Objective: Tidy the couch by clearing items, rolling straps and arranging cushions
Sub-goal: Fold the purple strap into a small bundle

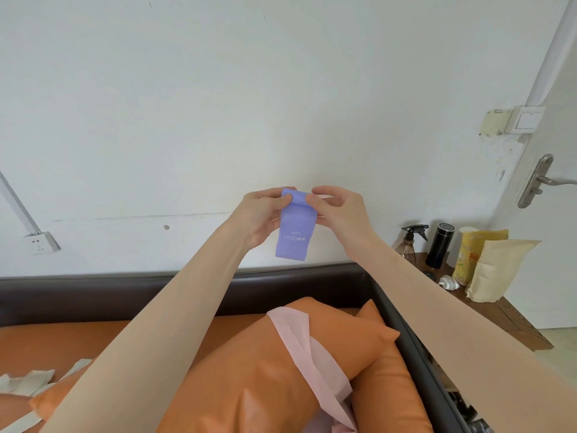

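Item: flat purple elastic strap (293,228) with white print, held up before the white wall, above the brown-framed couch (125,292). Your left hand (262,214) and right hand (338,207) each pinch its top edge, thumbs on the near face; the lower end hangs free. Risk: the smooth band likely springs open if either pinch slackens mid-roll. Pending: pale pink strap (309,354) draped over an orange leatherette cushion (249,370).

Orange cushions (249,370) below; apparently open air above.
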